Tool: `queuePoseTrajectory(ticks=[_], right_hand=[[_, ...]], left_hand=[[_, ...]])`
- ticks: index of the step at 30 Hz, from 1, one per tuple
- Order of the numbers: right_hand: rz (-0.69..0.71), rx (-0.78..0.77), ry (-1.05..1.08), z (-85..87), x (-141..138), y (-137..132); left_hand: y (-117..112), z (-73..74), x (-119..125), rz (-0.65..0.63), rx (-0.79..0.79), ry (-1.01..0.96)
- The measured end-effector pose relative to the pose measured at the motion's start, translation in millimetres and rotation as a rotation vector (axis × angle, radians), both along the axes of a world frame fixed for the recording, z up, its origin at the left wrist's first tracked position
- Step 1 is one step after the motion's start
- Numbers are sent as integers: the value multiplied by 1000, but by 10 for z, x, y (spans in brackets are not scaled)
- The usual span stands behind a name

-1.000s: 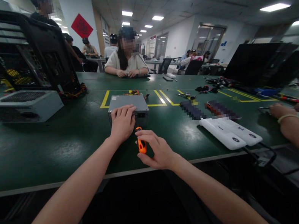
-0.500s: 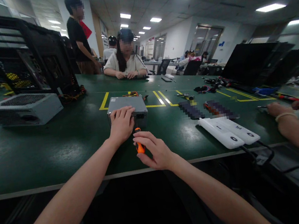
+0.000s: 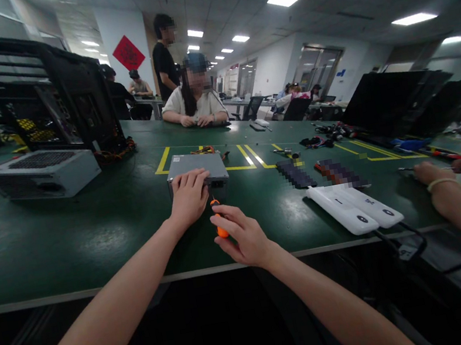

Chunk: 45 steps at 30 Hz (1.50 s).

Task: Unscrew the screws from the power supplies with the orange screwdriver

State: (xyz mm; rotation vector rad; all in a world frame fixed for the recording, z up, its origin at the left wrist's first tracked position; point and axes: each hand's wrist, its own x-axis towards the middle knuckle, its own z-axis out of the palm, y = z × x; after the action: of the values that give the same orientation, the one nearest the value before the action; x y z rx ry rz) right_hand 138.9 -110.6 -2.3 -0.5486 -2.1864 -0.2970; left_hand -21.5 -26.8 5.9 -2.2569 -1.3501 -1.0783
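A grey metal computer power supply (image 3: 198,164) sits on the green table in front of me. My left hand (image 3: 190,194) is closed over its near left part, fingers across the top and front edge. Closed around an orange-and-black screwdriver (image 3: 221,227), my right hand (image 3: 241,235) is just right of and below the left one. The screwdriver points away from me at the front face of the power supply. Its tip is too small and too near my left fingers to tell what it touches.
Another power supply (image 3: 46,174) and a black computer case (image 3: 61,101) stand to the left. Two white devices (image 3: 344,209) with cables lie to the right, near a co-worker's hands (image 3: 436,175). A person (image 3: 196,104) sits across the table.
My right hand and the screwdriver have shifted slightly right, and the handle leans more. My left hand stays on the power supply. The standing person in the background appears farther right.
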Motion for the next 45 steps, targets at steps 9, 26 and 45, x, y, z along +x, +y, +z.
queuePoseTrajectory(ticks=[9,26,45], right_hand=[[-59,426,-253,129,124,143],[-234,430,-22,30,123,203],[-129,379,-154,17,82,180]], left_hand=[[31,-10,0,12,14,9],[22,-17,13,13,21,9],[18,-15,3,5,9,1]])
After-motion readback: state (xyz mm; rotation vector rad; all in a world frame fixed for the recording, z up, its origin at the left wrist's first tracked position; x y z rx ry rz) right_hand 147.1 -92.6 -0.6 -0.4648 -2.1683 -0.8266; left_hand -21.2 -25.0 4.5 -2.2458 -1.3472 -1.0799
